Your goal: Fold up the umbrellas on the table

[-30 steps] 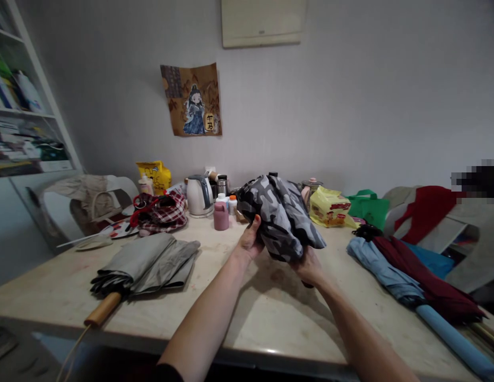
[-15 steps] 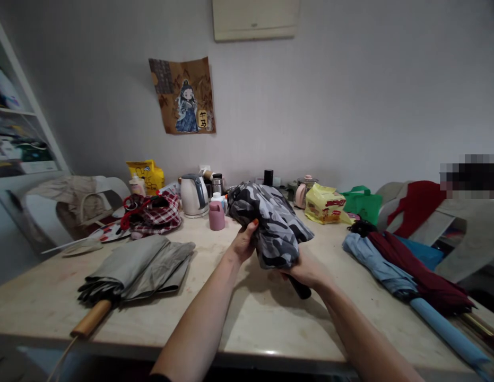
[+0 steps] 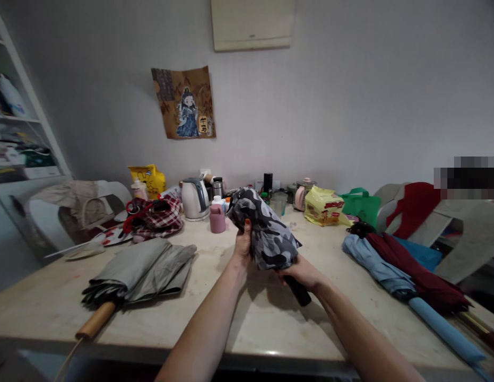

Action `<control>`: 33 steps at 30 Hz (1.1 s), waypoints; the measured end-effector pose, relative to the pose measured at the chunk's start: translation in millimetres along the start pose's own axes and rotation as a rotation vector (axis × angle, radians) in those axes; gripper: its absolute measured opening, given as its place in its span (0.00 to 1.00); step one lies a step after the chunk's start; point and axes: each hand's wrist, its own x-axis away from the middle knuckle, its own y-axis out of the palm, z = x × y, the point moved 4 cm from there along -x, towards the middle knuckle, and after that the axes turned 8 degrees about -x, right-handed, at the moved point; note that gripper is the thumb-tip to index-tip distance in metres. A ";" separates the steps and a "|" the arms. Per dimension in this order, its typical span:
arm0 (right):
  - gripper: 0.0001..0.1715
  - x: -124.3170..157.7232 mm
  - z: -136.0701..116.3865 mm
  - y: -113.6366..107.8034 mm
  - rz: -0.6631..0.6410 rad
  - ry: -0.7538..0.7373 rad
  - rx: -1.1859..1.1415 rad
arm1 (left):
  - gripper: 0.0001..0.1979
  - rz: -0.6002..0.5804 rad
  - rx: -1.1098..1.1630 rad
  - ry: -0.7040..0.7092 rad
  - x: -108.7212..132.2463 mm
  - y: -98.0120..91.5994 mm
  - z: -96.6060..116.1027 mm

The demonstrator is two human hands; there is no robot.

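Note:
A grey and black camouflage umbrella (image 3: 266,231) is held above the table, its loose canopy folded together and its black handle slanting down to the right. My left hand (image 3: 243,245) is closed around the canopy's left side, thumb on top. At the lower right end, my right hand (image 3: 300,271) grips the umbrella near the handle, with its fingers partly hidden behind the cloth. To the left lies a grey-beige umbrella (image 3: 141,270) with a wooden handle. A light blue umbrella (image 3: 382,265) and a dark red umbrella (image 3: 417,270) lie side by side at the right.
Along the back of the table (image 3: 215,318) stand an electric kettle (image 3: 194,199), a pink bottle (image 3: 217,218), a yellow snack bag (image 3: 324,206) and a green bag (image 3: 361,206). A checked cloth bundle (image 3: 159,216) sits at the left. Chairs flank both ends, and a person is partly visible at far right.
The camouflage canopy looks narrower and more gathered, its right flap drawn in. My left hand has shifted slightly left, and glasses behind the umbrella have come into view.

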 end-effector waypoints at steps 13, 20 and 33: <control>0.13 5.2 11.4 1.0 -0.248 0.087 -0.232 | 0.39 -0.218 0.075 -0.092 11.4 6.1 8.0; 0.16 5.6 27.3 6.5 -0.379 0.123 -0.235 | 0.35 -0.244 0.080 -0.113 13.5 -4.8 10.4; 0.15 6.0 23.8 2.4 -0.422 0.160 -0.279 | 0.39 -0.216 0.005 -0.044 12.2 -1.2 27.9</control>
